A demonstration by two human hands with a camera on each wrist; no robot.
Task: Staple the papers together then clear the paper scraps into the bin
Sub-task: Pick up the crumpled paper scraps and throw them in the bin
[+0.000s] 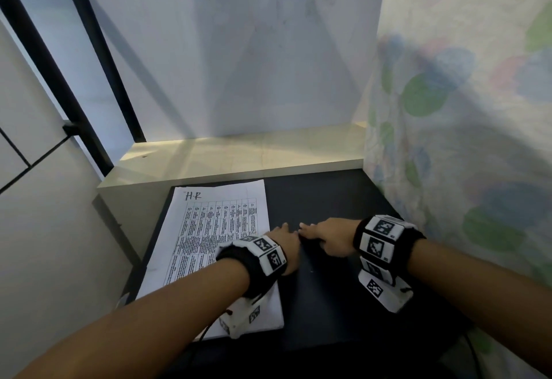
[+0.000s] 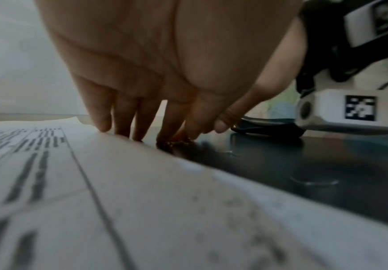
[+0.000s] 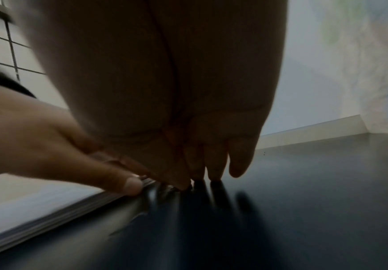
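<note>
A stack of printed papers (image 1: 209, 244) headed "HR" lies on the left half of the black table (image 1: 328, 199). My left hand (image 1: 283, 228) rests with straight fingers on the stack's right edge; the fingertips (image 2: 102, 127) touch paper and table. My right hand (image 1: 304, 226) lies just to the right, its straight fingertips (image 3: 216, 175) on the bare table beside the paper edge (image 3: 49, 215). The two hands nearly touch. A black stapler (image 2: 269, 128) with a silver top lies on the table under my right wrist. Small brownish specks (image 2: 176, 143) sit under my left fingertips.
A pale raised ledge (image 1: 239, 154) runs along the table's back, with a white wall behind it. A flowered curtain (image 1: 463, 139) closes off the right side. The table's left edge meets a light panel (image 1: 59, 244). No bin is in view.
</note>
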